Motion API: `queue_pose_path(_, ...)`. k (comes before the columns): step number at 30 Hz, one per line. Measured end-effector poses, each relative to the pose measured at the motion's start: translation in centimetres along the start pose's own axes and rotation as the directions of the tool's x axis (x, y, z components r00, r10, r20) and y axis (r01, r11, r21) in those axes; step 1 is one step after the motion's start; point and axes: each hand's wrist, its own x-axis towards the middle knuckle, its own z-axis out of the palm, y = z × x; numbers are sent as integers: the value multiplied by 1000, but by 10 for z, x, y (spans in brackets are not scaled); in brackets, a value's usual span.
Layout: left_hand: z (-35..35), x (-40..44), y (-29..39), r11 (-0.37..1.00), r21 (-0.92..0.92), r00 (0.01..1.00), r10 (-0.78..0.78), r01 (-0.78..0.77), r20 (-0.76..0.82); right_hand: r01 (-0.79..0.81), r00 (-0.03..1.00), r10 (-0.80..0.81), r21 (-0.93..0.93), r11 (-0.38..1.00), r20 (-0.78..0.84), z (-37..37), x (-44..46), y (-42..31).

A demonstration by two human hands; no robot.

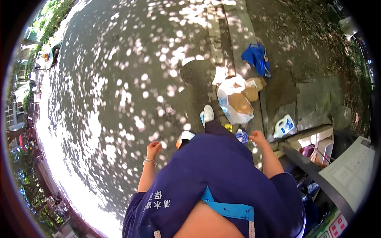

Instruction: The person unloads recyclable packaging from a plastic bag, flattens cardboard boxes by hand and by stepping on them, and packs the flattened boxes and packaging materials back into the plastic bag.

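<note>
My left hand (154, 149), with a bracelet at its wrist, hangs over the pavement at my left side. Its fingers are curled in and nothing shows in them. Out to my right, the fingers of my right hand (258, 137) are bent together beside a blue and white package (241, 136). Whether they touch it or hold anything is too small to make out. Ahead of that hand, a white plastic bag (240, 117) stands with brown cardboard (240, 103) in it. A white jug with a blue label (284, 126) is on the ground farther right.
A blue bag (257, 58) lies beyond the cardboard. At the right stands a bin-like structure (309, 162) with an opening and a printed panel (349, 166). A white shoe (208, 114) is on the sun-dappled pavement (119, 87). Leaf-strewn soil (309, 35) borders the far right.
</note>
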Motion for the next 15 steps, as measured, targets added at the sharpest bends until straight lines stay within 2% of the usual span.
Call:
queue_pose_path(3, -5, 53, 36, 1000, -4, 998, -30, 30, -47, -70, 993, 61, 92, 993, 100, -24, 21, -34)
queue_pose_path(5, 2, 59, 81, 996, 77, 999, -37, 39, -39, -111, 985, 88, 155, 982, 149, -35, 41, -39)
queue_pose_path(6, 2, 72, 87, 998, 62, 1000, 8, -7, -26, -218, 974, 175, 394, 893, 141, -57, 40, -64)
queue_pose_path(7, 3, 80, 102, 997, 66, 998, 34, -37, 47, -293, 956, 249, 611, 736, 158, -78, 37, -89)
queue_pose_path(8, 7, 78, 124, 997, 38, 995, 69, -72, 74, -261, 963, 244, 615, 744, 114, -87, 46, -96)
queue_pose_path(9, 12, 83, 139, 992, 88, 993, 89, -95, 72, -231, 969, 238, 618, 751, 72, -90, 52, -96)
queue_pose_path(10, 13, 88, 155, 982, 142, 988, 110, -125, 110, -39, 995, 78, 476, 878, -62, -74, 60, -75)
queue_pose_path(12, 9, 119, 164, 969, 189, 976, 125, -158, 178, 120, 981, -77, 252, 960, -177, -33, 75, -26)
queue_pose_path(14, 7, 138, 192, 942, 292, 966, 96, -167, 242, 9, 977, 43, 242, 970, -209, -5, 68, -25)
queue_pose_path(15, 4, 145, 205, 921, 350, 958, 75, -172, 276, -89, 968, 153, 300, 950, -198, 8, 50, -38)
